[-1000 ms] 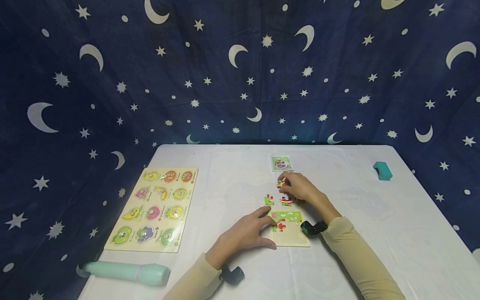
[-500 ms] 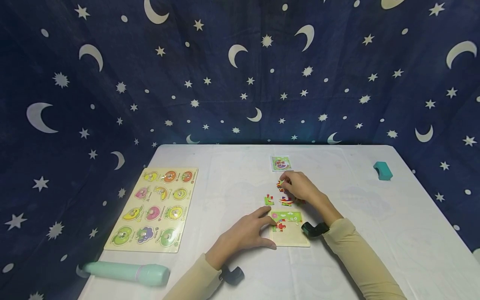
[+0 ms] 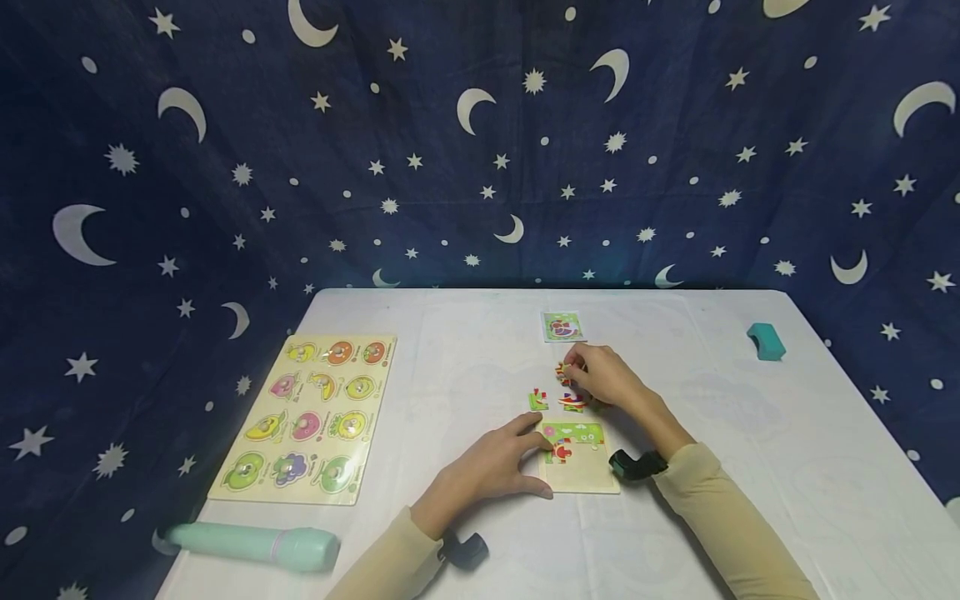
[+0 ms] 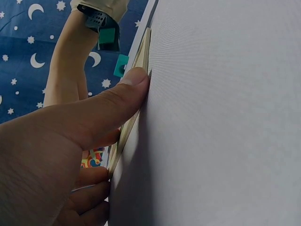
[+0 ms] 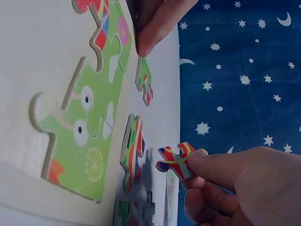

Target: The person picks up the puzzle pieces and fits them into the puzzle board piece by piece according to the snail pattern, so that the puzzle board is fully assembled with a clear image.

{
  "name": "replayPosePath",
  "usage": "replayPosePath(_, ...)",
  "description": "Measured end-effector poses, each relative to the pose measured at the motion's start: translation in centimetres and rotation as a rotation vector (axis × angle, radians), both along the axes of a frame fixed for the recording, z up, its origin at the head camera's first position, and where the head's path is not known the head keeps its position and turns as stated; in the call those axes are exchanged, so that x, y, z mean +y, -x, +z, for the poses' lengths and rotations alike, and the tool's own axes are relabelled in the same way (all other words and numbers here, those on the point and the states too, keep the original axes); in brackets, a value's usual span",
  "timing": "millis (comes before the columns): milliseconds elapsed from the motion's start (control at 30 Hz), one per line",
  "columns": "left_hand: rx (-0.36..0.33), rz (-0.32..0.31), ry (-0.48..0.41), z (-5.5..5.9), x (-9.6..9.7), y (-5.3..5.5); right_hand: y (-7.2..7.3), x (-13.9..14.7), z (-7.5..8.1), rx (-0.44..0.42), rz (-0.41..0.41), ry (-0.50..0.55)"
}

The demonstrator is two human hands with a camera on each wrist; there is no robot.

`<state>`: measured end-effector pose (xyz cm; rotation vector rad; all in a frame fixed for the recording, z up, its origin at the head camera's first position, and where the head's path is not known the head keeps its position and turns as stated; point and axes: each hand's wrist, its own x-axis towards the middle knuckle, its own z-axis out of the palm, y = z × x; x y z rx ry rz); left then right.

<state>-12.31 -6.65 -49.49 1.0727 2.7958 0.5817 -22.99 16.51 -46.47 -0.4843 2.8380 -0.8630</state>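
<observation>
The right hand has slid a touch to its own right over the last half second, wrist and sleeve drifting with it, while the left hand hasn't budged. And there's the grip: right thumb and fingertip pinching a puzzle piece, a chunky little tile, rounded knobs and a scooped notch, striped red, blue and yellow around a pale patch.

Nearer the person than that pinch, the left hand lies with fingers spread, thumb and fingertips touching the edge side of a puzzle board. Pale, smooth wood, this one, with a green printed strip along its far side, white-ringed eyes and a dandelion on it, and a red section below. Between grip and board sits a loose piece with stripes; a green-and-red piece lies just to the left, both with jigsaw outlines.

Just beyond the grip, a square picture card lies flat. Well to the left, a wooden fruit board; far right, a teal block with a curved cut-out.
</observation>
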Motion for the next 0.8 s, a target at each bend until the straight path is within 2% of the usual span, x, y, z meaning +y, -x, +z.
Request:
replayPosePath(267,-0.020,0.004,0.002,0.0,0.0,0.0,-1.0,0.5,0.6,-0.016,0.002,0.010)
replayPosePath(800,-0.009,-0.001,-0.014,0.0,-0.1,-0.1,-3.8,1.3,1.9,0.066,0.046,0.013)
